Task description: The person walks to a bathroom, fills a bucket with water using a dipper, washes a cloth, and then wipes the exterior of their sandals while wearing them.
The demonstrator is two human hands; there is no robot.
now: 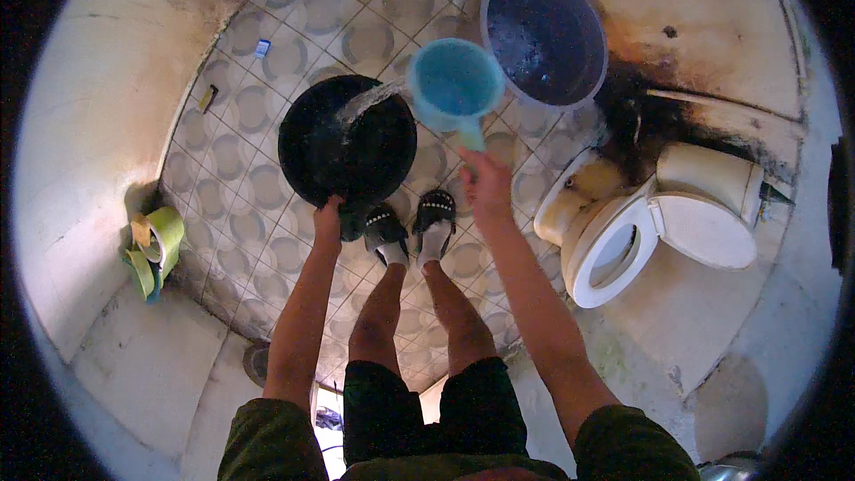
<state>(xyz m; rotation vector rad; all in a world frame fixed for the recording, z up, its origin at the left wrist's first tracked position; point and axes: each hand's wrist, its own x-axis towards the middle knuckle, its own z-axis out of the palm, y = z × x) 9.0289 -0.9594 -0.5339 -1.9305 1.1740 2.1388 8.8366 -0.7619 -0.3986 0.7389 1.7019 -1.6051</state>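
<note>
My right hand point(488, 187) is closed around the handle of a light blue water dipper point(456, 89), which tilts to the left. A stream of water point(370, 101) runs from its lip into a round black basin point(352, 156). My left hand point(329, 216) grips the near rim of that basin, in front of my feet. Water seems to lie in the dark basin, but its level is hard to make out. Beyond the dipper, to the right, stands a large purple-grey tub point(598, 58) with dark, shiny water inside.
A white toilet point(583, 278) with its lid raised stands on the right. Along the left wall are a green container point(167, 230) with things in it, a small brush point(208, 98) and a little blue packet point(263, 48). My slippers point(435, 205) rest on the patterned tile floor point(254, 183).
</note>
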